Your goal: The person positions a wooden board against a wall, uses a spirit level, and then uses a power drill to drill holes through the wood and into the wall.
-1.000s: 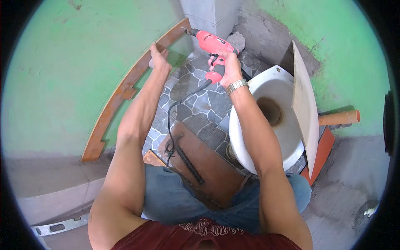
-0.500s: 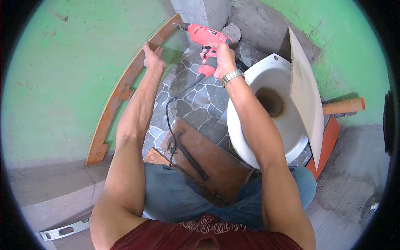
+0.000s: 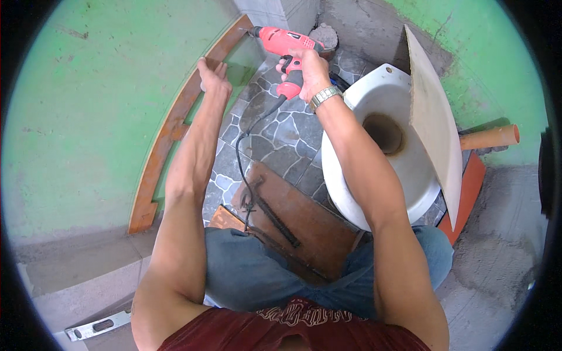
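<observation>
A long brown wooden board (image 3: 162, 142) with notches along its lower edge lies against the green wall. My left hand (image 3: 213, 76) presses flat on it near its far end, fingers stretched out. In my right hand (image 3: 311, 73) is a red and black power drill (image 3: 288, 42), gripped by its handle with fingers round the trigger area. The drill's chuck points left, its tip at the board's far end; whether the bit is in the wood I cannot make out. A black cord (image 3: 239, 149) runs from the handle down toward my lap.
A white toilet bowl (image 3: 335, 169) stands right of my right forearm, with a pale panel (image 3: 436, 128) leaning over it. An orange pipe (image 3: 492, 137) juts out beyond. A brown board (image 3: 304, 234) and a dark metal bar (image 3: 278, 221) lie before me; a spirit level (image 3: 99, 325) lies lower left.
The whole view has shifted slightly. Both hands keep their places: the left on the board, the right round the drill, whose tip stays at the board's far end.
</observation>
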`<state>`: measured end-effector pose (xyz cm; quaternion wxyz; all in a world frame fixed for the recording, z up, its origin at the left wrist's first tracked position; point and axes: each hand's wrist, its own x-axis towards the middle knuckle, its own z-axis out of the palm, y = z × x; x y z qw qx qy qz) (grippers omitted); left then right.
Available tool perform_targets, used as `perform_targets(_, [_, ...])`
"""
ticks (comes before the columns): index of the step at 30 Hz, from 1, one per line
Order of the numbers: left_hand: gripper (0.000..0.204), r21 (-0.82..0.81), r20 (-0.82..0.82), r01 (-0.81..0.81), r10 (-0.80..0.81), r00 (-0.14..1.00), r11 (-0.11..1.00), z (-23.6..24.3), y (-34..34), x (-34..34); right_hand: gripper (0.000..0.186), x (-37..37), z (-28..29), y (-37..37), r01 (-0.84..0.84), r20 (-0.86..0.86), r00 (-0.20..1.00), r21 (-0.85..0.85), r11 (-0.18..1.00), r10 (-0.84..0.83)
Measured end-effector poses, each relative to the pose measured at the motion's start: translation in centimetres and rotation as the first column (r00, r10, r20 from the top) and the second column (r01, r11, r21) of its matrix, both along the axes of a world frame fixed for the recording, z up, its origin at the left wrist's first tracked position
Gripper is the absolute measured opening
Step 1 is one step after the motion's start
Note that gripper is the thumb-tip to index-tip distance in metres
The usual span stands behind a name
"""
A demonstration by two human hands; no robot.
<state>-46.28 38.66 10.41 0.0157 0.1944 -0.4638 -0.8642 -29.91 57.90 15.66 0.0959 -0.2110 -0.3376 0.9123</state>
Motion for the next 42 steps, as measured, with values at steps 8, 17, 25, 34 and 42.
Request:
perform_targets(8, [0.079, -0.024, 0.021, 0.013, -0.012, 1.0, 1.0, 0.1, 0.0, -0.1, 0.019, -0.3, 0.1, -0.8, 0.062, 0.052, 0.997, -0.058, 0.996, -0.059])
perform_targets(17, [0.089, -0.006, 0.017, 0.012, -0.012, 1.0, 1.0, 0.4, 0.7, 0.8, 0.017, 0.2, 0.8, -0.9, 0.085, 0.051, 0.995, -0.027, 0.996, -0.083])
perform_targets(25, [0.087, -0.035, 0.012, 0.075, -0.075, 0.997, 0.997, -0.4, 0.0, -0.3, 0.016, 0.0, 0.3, -0.7, 0.085, 0.026, 0.996, -0.034, 0.996, -0.084])
perform_targets(34, [0.081, -0.021, 0.017, 0.05, -0.049, 0.999, 0.999, -0.6, -0.2, -0.7, 0.014, -0.5, -0.2, -0.6, 0.069, 0.03, 0.997, -0.039, 0.997, -0.068])
perform_targets(42, [0.086, -0.02, 0.009, 0.053, -0.053, 0.999, 0.998, -0.5, -0.4, -0.6, 0.017, -0.2, 0.6, -0.7, 0.072, 0.046, 0.997, -0.077, 0.994, -0.068])
